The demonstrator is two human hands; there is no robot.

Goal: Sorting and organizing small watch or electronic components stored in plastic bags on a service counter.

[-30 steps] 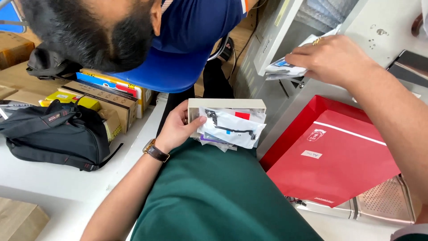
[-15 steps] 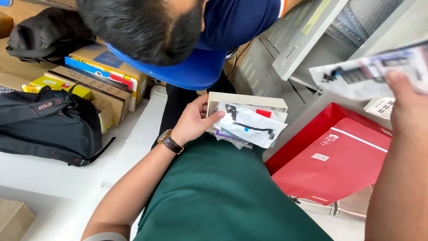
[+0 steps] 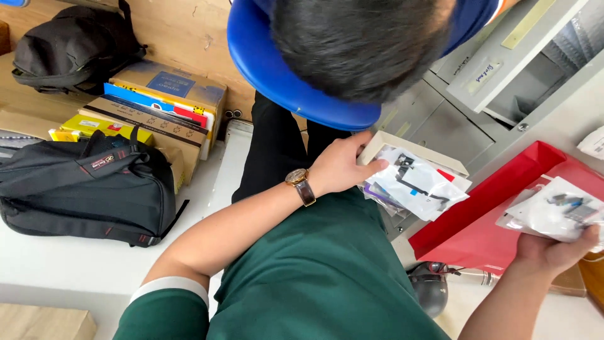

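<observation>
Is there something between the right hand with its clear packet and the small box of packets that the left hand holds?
Nothing visible. The right hand holds the clear packet over the red folder; only open space separates it from the small box in the left hand.

Both your hands hold clear packets of small parts over your green shirt.

Your left hand [image 3: 336, 169], a brown-strapped watch [image 3: 301, 186] at its wrist, grips a shallow cardboard box [image 3: 402, 157] stuffed with clear plastic packets [image 3: 418, 186]. Your right hand [image 3: 553, 249] pinches another clear packet [image 3: 553, 211] just above a red folder [image 3: 484, 220]. Another person's dark-haired head [image 3: 358, 44] leans in from the top edge. A black bag [image 3: 82, 189] lies on the white desk [image 3: 56, 264] by its left edge, beside stacked cartons [image 3: 157, 107].
</observation>
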